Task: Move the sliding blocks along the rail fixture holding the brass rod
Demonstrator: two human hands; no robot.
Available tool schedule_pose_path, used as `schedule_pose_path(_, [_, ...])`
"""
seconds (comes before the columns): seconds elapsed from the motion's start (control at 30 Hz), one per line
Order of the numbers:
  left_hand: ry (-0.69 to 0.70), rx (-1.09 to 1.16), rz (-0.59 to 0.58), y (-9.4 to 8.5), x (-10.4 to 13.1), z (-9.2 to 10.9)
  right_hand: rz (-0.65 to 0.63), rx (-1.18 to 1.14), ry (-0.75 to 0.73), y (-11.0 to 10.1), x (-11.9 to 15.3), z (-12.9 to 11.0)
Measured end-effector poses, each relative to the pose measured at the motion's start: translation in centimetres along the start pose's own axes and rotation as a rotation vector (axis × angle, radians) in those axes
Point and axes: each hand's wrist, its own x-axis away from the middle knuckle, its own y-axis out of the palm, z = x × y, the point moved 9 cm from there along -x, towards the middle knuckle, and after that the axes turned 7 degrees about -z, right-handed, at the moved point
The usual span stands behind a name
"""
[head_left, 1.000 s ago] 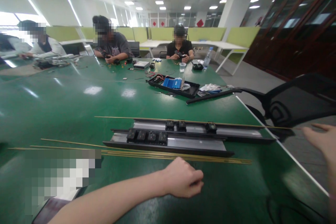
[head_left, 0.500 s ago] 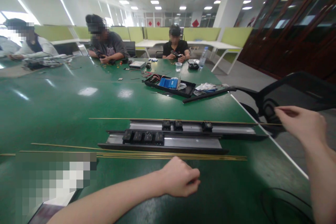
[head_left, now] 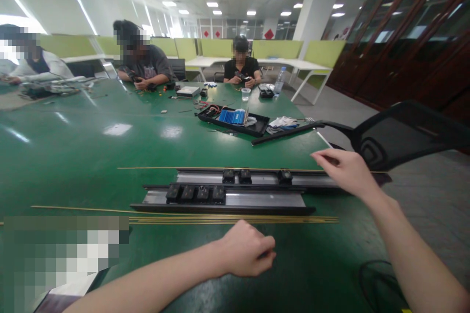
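- table point(head_left: 91, 151): green, spreads all round the front rail point(head_left: 264, 200)
- back rail point(head_left: 265, 178): just behind the front rail, three blocks point(head_left: 245, 176) in it
- front rail: four more in its left half
- right hand point(head_left: 347, 170): just swung left, now behind the front rail's right end. fingertips bunched, can't tell if they're gripping anything. my read: work's shifted inward along the lone rod point(head_left: 205, 168)
- left hand point(head_left: 249, 249): hasn't budged, loose fist nearer than the front rail, nothing visible in it
- rods point(head_left: 293, 219): bunched along the front rail's near side
- lone rod: lengthwise behind the front rail
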Motion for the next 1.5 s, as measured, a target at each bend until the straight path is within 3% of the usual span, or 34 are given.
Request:
schedule_pose_path(0.07, [0.0,0.001,0.003,0.0,0.0,0.0,-0.081,0.023,-0.146,1.8,0.2,-2.7])
schedule_pose_path(0.17, [-0.001,-0.001,0.005,0.0,0.0,0.0,-0.093,0.113,-0.234,3.4,0.6,-4.9])
schedule_pose_path(0.43, [0.002,-0.009,0.016,0.2,-0.2,0.0,-0.133,0.238,-0.258,5.9,0.9,-5.3])
schedule_pose_path(1.5, [0.009,-0.013,0.034,0.0,-0.2,0.2,-0.123,0.232,-0.282,5.9,1.0,-5.3])
